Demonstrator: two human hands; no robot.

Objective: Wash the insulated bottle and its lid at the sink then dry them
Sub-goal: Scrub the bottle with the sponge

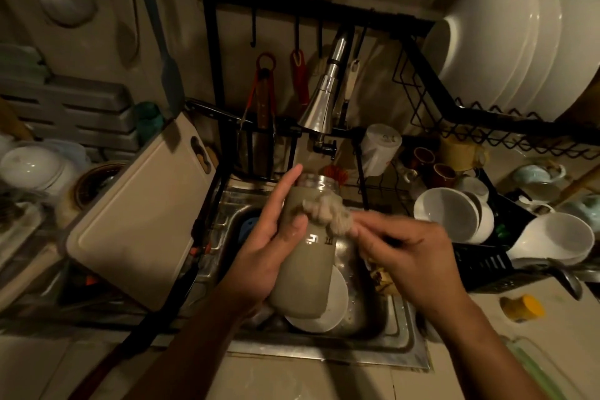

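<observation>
The insulated bottle (308, 273) is beige with a bare steel neck, tilted over the sink (373, 347) with its open mouth pointing away from me. My left hand (269, 237) holds its left side, thumb across the front and fingers stretched up toward the neck. A pale scrubbing cloth (328, 213) is bunched against the upper body of the bottle, and my right hand (412, 256) pinches it. The right hand is blurred. I cannot see the lid.
The faucet head (319, 107) hangs just above the bottle's mouth. A white plate (328, 308) lies in the sink under the bottle. A cutting board (143, 211) leans at the left. Bowls (448, 211) and cups fill a black drainer at the right; large plates (496, 42) stand above.
</observation>
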